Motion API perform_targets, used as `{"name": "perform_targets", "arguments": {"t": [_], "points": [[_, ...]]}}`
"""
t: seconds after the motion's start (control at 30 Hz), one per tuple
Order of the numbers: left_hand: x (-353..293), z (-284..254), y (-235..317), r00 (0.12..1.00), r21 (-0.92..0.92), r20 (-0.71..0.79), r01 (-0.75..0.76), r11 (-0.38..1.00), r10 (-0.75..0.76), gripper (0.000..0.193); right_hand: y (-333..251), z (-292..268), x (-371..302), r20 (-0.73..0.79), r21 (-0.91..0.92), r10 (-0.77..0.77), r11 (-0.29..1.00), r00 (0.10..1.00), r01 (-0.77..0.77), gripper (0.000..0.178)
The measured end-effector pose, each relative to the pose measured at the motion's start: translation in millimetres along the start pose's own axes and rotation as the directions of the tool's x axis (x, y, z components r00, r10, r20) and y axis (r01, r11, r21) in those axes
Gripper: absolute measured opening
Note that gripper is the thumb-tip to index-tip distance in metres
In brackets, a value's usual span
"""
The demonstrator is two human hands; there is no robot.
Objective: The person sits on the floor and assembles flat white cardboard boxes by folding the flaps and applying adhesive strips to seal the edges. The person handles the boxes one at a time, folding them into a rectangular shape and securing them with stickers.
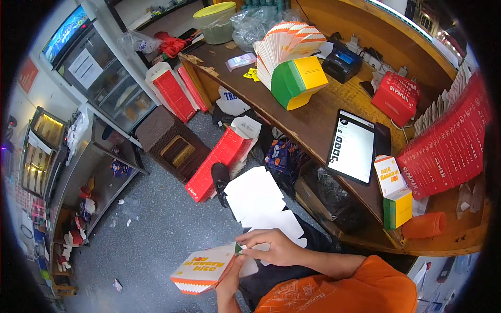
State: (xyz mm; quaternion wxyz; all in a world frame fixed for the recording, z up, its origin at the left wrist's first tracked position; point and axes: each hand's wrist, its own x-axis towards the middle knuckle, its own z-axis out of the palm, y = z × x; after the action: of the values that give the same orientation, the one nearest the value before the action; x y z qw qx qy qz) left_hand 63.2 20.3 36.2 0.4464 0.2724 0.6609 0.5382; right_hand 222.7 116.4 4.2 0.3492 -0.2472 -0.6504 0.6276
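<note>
A partly folded food carton (201,268), white with orange and yellow lettering and an orange zigzag edge, is held low over my lap. My left hand (228,281) grips it from below near its right end, thumb up against the edge. Across from it, my right hand (271,248) pinches a small green flap of the same carton, with fingers bent over it. White flat carton blanks (253,193) lie spread on my legs just beyond my hands. The underside of the carton and some of my left fingers are hidden.
A wooden counter (308,122) at the right bears a fanned carton stack (284,49), a tablet (352,146), stacked red cartons (443,141) and an orange cup (425,225). Red cartons (222,161) stand on the floor beside a brown stool (169,146). A glass-door fridge (104,73) stands far left.
</note>
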Motion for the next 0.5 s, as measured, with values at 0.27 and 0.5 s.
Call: {"name": "perform_targets", "arguments": {"t": [0.27, 0.5], "points": [[16, -12, -59, 0.979, -0.329, 0.167, -0.052, 0.943, 0.113, 0.036, -6, 4, -2, 0.064, 0.266, 0.086, 0.959, 0.994, -0.100, 0.016], [7, 10, -49, 0.987, -0.063, 0.137, -0.078, 0.995, 0.086, 0.036, 13, 2, -12, -0.078, 0.151, 0.085, 0.986, 0.993, -0.073, 0.025]]}}
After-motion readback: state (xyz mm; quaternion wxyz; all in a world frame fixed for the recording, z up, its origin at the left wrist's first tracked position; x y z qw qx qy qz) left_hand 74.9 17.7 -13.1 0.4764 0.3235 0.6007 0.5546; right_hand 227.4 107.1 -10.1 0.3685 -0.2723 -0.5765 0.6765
